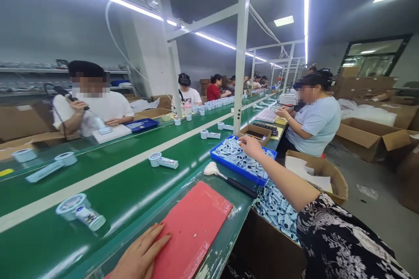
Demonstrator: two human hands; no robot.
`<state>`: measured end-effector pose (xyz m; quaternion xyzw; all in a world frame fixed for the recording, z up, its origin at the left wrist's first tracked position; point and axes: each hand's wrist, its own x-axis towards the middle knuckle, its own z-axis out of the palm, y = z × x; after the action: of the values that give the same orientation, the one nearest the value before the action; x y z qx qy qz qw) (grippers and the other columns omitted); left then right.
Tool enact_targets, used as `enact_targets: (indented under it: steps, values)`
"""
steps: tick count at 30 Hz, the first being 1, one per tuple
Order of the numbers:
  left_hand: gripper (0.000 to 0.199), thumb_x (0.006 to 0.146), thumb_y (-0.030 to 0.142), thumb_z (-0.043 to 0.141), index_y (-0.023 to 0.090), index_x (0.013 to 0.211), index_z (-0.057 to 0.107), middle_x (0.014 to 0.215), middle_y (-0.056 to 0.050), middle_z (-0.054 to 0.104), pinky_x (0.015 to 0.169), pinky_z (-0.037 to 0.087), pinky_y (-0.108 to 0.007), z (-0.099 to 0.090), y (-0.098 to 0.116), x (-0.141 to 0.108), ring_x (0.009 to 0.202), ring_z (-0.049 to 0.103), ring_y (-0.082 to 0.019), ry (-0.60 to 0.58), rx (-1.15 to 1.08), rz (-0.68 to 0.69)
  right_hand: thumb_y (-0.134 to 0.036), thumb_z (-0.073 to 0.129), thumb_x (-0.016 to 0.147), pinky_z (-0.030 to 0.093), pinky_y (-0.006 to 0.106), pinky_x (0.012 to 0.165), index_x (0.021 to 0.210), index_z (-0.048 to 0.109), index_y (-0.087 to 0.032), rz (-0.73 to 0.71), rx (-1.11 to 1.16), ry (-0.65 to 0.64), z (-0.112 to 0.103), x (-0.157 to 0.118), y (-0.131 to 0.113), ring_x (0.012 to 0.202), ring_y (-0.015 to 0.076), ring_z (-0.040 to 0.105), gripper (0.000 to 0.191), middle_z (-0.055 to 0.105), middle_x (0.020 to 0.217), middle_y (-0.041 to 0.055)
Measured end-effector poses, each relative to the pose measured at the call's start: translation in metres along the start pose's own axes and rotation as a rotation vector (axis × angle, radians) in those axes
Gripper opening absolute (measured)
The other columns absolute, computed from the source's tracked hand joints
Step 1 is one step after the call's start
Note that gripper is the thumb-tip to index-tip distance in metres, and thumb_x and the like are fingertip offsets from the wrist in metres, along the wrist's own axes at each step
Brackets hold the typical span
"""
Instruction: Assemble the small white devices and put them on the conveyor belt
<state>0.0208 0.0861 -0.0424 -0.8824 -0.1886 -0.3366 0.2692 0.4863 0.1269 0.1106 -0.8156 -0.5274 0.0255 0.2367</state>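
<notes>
My left hand [139,250] lies flat with its fingers stretched out on the edge of a red rectangular pad [193,222]. Over a blue tray [240,170] reaches my right hand [251,146], its fingers pinched together at the small light-blue plastic parts [229,150] that fill the tray. What sits between those fingertips is too small to make out. Between pad and tray rests a hammer [237,185] with a black handle and a white wrapped head. Below my right forearm, a cardboard box [268,237] holds many more light-blue parts.
Light-blue round-headed pieces with handles [81,211] lie along the green conveyor belt [131,183]. A white upright post [241,52] rises beyond the tray, near a small cardboard tray [255,134]. Co-workers sit across the belt and farther along my side. An open carton [340,183] stands right.
</notes>
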Motion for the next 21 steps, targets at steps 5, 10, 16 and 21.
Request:
enact_targets:
  steps: [5, 10, 16, 21]
  values:
    - [0.043, 0.086, 0.007, 0.040, 0.021, 0.106, 0.076, 0.119, -0.006, 0.069, 0.083, 0.059, -0.042, -0.008, 0.021, 0.000, 0.107, 0.065, -0.025, -0.044, -0.168, -0.238, -0.019, 0.060, 0.095, 0.042, 0.032, 0.088, 0.128, 0.066, -0.018, -0.194, 0.168, -0.086, 0.027, -0.041, -0.059, 0.098, 0.0179, 0.061, 0.033, 0.068, 0.110, 0.0030]
    - [0.040, 0.093, 0.019, 0.039, 0.012, 0.116, 0.071, 0.117, -0.015, 0.065, 0.099, 0.042, -0.060, -0.012, 0.033, -0.007, 0.110, 0.055, -0.033, -0.285, -0.725, -0.676, -0.013, 0.057, 0.094, 0.047, 0.027, 0.086, 0.128, 0.063, -0.011, -0.474, 0.423, -0.413, 0.087, -0.119, -0.129, 0.088, 0.0130, 0.062, 0.034, 0.067, 0.099, 0.0038]
    - [0.067, 0.097, 0.055, 0.041, 0.006, 0.144, 0.041, 0.114, -0.021, 0.063, 0.070, 0.051, -0.031, -0.029, 0.022, -0.029, 0.081, 0.064, -0.018, -0.091, -1.069, -1.241, -0.015, 0.051, 0.089, 0.050, 0.028, 0.083, 0.125, 0.065, -0.013, -0.826, 0.739, -0.639, 0.154, -0.181, -0.196, 0.091, 0.0133, 0.062, 0.038, 0.065, 0.105, 0.0065]
    - [0.070, 0.087, 0.073, 0.052, 0.008, 0.110, 0.056, 0.096, -0.016, 0.065, 0.066, 0.046, -0.026, -0.058, 0.014, -0.061, 0.072, 0.060, -0.015, 0.082, -1.180, -1.473, -0.015, 0.050, 0.090, 0.046, 0.027, 0.083, 0.112, 0.069, -0.021, -1.030, 0.853, -0.734, 0.194, -0.198, -0.235, 0.094, 0.0129, 0.058, 0.030, 0.061, 0.105, 0.0046]
